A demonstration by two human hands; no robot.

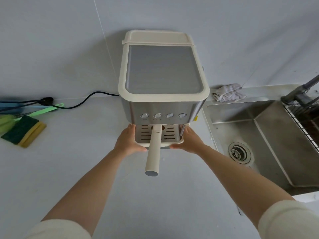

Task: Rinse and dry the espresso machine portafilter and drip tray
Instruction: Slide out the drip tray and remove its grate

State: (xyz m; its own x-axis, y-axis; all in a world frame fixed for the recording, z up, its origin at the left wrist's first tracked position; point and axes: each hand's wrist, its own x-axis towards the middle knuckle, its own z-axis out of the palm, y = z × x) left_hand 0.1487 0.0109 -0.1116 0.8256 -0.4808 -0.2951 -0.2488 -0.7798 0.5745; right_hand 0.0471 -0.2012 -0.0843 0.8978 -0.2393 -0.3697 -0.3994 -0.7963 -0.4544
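Note:
A cream and steel espresso machine (162, 80) stands on the grey counter against the wall. Its portafilter (153, 149) sits locked under the machine's front, with the long cream handle pointing toward me. Below it lies the drip tray (170, 133), a cream frame with a slotted metal grate. My left hand (127, 141) grips the tray's left side, thumb on its front edge. My right hand (189, 140) grips the tray's right side the same way. The portafilter's basket end is hidden under the machine.
A steel sink (259, 135) with a round drain lies to the right, a faucet (300, 92) and wire rack at its far right. A crumpled grey cloth (227, 93) rests behind the sink. Sponges (24, 131), brushes and a black power cord lie at the left.

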